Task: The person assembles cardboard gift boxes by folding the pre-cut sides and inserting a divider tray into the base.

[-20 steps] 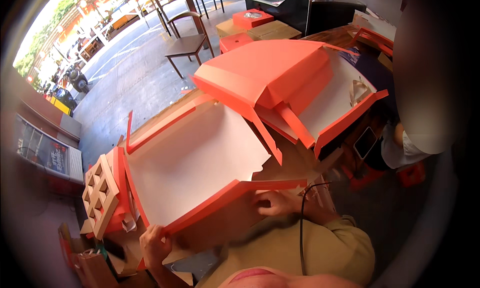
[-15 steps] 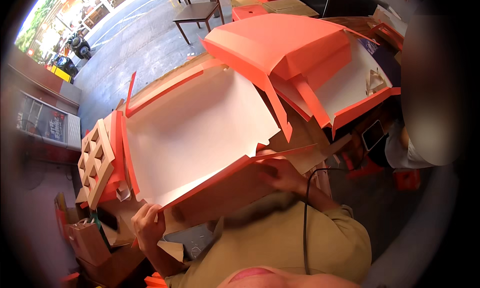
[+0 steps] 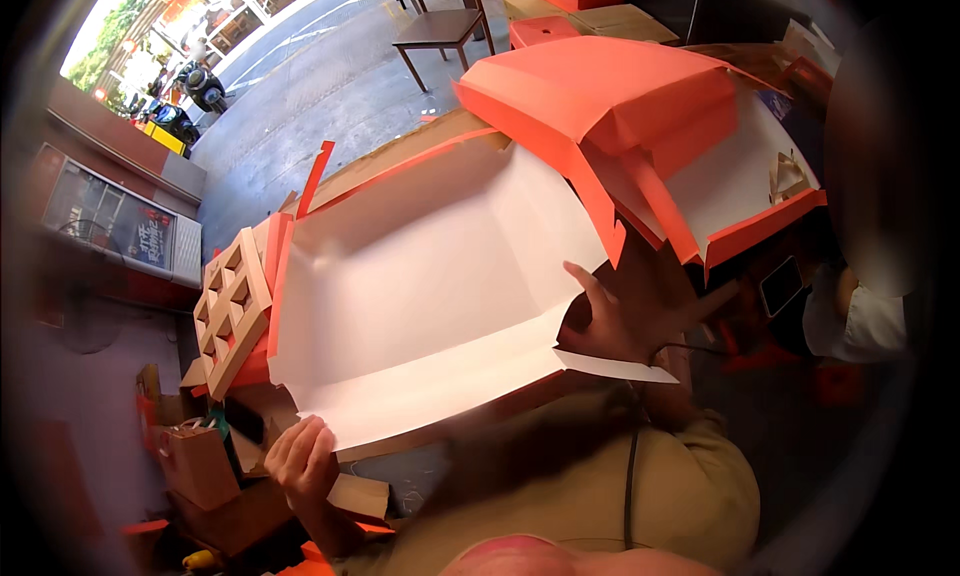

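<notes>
A large cardboard box piece (image 3: 400, 286), white inside and orange-red outside, lies open in front of me with its walls partly raised. Its near wall (image 3: 430, 391) leans toward me, white face up. My left hand (image 3: 303, 459) is closed on the near-left corner of that wall. At the near-right corner my right hand (image 3: 612, 316) has its fingers apart, one stretched up beside the right wall. A narrow white end flap (image 3: 615, 366) sticks out just below that hand. Part of the right hand is in shadow.
Another orange-red box (image 3: 600, 91) stands beyond on the right, lid raised. Cardboard grid inserts (image 3: 235, 301) lean at the left. A phone (image 3: 782, 286) lies near another person's white sleeve (image 3: 870, 326) at right. A brown chair (image 3: 440, 31) stands on the floor behind.
The near wall has tipped down toward me, so its white inside now shows. My right hand has moved from behind that wall to the right corner, fingers spreading. My left hand keeps its corner.
</notes>
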`<state>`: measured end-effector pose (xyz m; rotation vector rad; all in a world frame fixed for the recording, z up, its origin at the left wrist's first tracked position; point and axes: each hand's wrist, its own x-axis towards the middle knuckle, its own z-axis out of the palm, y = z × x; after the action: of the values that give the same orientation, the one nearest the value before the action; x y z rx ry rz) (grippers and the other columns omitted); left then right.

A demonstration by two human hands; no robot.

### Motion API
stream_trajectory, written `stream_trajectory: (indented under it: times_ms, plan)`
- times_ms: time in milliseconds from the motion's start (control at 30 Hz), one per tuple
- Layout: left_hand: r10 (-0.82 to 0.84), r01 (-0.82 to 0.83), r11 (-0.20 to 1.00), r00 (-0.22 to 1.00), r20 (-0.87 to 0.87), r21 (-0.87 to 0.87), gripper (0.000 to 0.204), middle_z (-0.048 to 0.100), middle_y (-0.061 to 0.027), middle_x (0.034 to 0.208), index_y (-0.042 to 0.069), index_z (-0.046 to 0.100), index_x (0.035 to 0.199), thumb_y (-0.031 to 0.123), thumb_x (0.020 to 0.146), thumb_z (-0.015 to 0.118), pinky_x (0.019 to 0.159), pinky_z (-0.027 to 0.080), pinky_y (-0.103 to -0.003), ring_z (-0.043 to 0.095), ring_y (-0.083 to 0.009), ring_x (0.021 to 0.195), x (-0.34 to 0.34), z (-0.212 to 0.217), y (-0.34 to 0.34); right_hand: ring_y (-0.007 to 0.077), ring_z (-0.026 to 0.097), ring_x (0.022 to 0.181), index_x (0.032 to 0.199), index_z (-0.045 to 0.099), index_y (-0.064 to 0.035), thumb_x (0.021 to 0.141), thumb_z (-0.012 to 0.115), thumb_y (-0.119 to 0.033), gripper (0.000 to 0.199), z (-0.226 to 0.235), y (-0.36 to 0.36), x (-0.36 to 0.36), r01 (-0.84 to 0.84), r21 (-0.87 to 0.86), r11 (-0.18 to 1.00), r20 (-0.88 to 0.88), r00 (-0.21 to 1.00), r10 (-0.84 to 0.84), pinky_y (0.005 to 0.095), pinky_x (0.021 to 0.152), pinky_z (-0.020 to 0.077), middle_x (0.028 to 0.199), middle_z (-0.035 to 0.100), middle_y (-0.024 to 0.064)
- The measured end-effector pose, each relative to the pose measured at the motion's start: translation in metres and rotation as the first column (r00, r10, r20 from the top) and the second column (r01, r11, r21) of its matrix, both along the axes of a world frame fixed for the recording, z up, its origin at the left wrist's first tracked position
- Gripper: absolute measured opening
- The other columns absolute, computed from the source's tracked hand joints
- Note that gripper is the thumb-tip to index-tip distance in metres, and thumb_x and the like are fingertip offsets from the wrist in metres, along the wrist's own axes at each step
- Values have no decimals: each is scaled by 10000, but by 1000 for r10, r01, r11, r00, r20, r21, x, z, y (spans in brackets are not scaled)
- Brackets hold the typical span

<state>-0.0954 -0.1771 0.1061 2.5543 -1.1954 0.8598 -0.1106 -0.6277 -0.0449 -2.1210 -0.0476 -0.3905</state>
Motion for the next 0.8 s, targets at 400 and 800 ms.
stream_trajectory:
  times_ms: [400,800]
  plan:
    - [98,-108,993,978,183,43,100,760,-160,966,42,630,1041,118,980,609,762,630,-456,775,-364,871,-15,32,30,275,668,630,1338,716,-217,845,801,-202,500,20,1,-5,-111,-247,963,114,983,143,406,618,556,716,662,115]
    - [111,-129,991,951,288,47,203,742,-158,979,36,629,1040,236,1058,600,779,644,-458,773,-356,904,-9,78,28,283,663,654,1222,726,-177,803,833,-191,433,-32,14,-4,-247,-133,960,241,931,273,416,613,548,752,655,91]
